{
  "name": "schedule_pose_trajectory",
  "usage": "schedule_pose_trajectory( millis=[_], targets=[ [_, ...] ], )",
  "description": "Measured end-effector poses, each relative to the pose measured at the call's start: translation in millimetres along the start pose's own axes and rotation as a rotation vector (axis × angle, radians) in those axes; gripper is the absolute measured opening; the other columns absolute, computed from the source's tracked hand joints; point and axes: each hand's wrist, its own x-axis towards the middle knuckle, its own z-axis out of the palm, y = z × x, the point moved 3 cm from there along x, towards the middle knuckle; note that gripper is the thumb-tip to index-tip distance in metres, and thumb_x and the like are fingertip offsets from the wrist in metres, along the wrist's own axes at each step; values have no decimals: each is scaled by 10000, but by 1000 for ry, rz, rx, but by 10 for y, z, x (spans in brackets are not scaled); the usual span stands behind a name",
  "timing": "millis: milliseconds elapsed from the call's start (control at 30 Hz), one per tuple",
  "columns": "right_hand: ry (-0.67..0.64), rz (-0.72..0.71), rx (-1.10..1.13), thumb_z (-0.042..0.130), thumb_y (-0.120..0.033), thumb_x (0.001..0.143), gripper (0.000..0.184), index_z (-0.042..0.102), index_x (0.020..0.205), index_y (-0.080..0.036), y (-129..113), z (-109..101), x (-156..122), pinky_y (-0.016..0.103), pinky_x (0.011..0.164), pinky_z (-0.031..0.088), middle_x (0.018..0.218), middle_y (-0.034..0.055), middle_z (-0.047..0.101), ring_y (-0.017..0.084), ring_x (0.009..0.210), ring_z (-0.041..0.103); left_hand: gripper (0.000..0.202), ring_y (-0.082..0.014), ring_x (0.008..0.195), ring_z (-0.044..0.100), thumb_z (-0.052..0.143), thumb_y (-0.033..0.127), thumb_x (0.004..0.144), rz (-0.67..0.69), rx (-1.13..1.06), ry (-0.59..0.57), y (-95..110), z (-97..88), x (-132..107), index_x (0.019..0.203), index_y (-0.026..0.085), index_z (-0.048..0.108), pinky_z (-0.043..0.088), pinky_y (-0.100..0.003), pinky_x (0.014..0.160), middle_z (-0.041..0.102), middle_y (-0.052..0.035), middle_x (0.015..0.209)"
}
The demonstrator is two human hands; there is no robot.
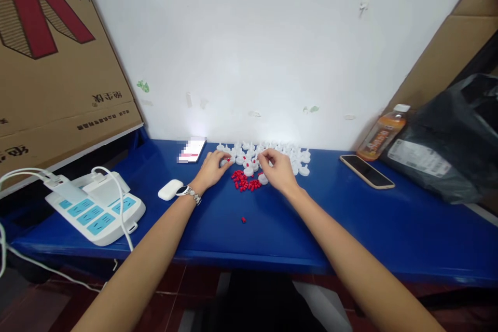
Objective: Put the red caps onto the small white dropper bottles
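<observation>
Both my hands rest on a blue table [350,218] near the white wall. My left hand [212,167], with a watch on the wrist, has its fingers curled round a small white plastic cap. My right hand [277,168] pinches another small white piece, fingers closed. Between the hands lies a heap of small red pieces [245,180]. Behind them spreads a pile of white plastic caps [268,154], some with red inserts. One stray red piece [243,220] lies nearer to me.
A white earbud case [170,189] and a white power strip [95,207] with cables sit at the left. A lit phone [192,149] lies by the wall. At the right are another phone [366,171], an orange drink bottle [383,132] and a black bag [447,150]. Cardboard boxes [46,62] lean at both sides.
</observation>
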Motion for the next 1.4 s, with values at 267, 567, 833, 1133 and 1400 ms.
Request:
schedule_pose_trajectory(
  millis=[267,567,833,1133,1400],
  targets=[
    [-172,175,-116,618,-318,815,113,642,837,-209,282,-128,-124,264,573,379,576,-46,580,148,566,562,259,-193,839,588,575,442,925,53,-110,80,311,-175,-58,971,201,658,474,-332,799,642,-45,891],
    [-285,147,-109,660,-309,811,134,695,743,-199,277,-114,-127,267,592,415,690,21,703,160,627,619,240,-171,789,594,581,433,928,221,-134,-17,721,-125,-158,957,204,647,484,-311,753,659,-35,898],
    [-26,63,201,632,-399,871,230,656,776,-191,-88,-108,-151,271,624,424,659,-3,624,145,626,543,331,-249,1103,594,557,430,958,392,-49,-86,995,-79,-223,1215,221,555,491,-389,958,615,-96,1184],
    [-340,-446,-254,600,-653,856,461,595,828,-193,-571,218,-579,350,769,389,802,44,595,199,778,505,316,-216,815,604,468,472,991,114,-22,40,446,-211,-94,1097,195,578,481,-339,766,620,-69,927],
    [-562,-512,-551,494,-480,1007,477,644,667,-181,-407,412,-566,369,772,324,699,65,641,212,819,518,327,-209,759,596,480,501,973,92,-12,-26,427,-166,-89,1044,205,599,461,-327,737,616,-56,873]
  ],
)
